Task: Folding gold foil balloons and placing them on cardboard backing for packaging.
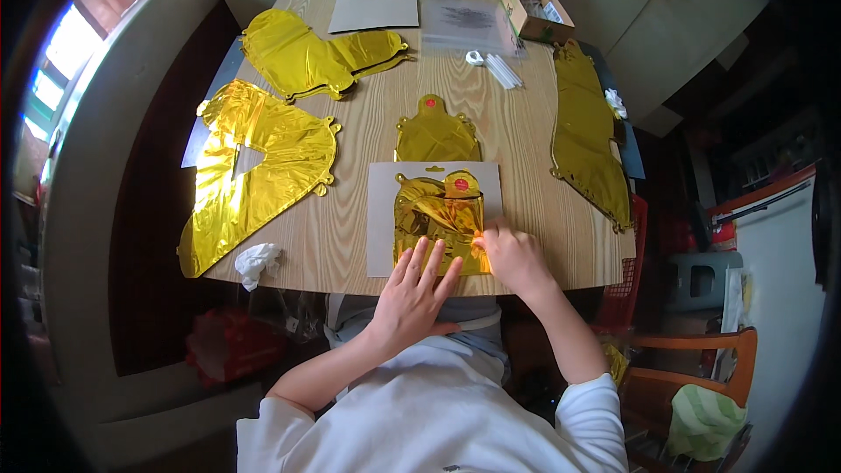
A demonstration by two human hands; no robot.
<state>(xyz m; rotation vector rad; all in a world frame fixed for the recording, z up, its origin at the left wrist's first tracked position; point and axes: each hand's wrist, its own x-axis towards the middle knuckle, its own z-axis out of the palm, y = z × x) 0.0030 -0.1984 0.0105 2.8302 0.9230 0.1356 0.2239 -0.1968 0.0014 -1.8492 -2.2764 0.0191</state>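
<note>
At the table's near edge lies a pale card [380, 219] with a hang slot at its top. A folded gold foil balloon [429, 210] with a red round mark on its upper tab rests on it. My left hand [410, 293] lies on the balloon's lower part with its fingers spread and stretched out. The fingers of my right hand [515, 256] are closed on the crumpled right edge of the balloon, by the card's right side. Just beyond the card, another gold foil piece [435, 138] with a red mark lies flat, its lower end meeting the card.
Flat gold foil balloons lie far left [293, 52], left [263, 166] and right [589, 123]. A crumpled tissue [257, 264] sits near left. White straws [504, 72], a clear plastic sheet [469, 24], a white board [374, 12] and an open box [536, 13] are at the back.
</note>
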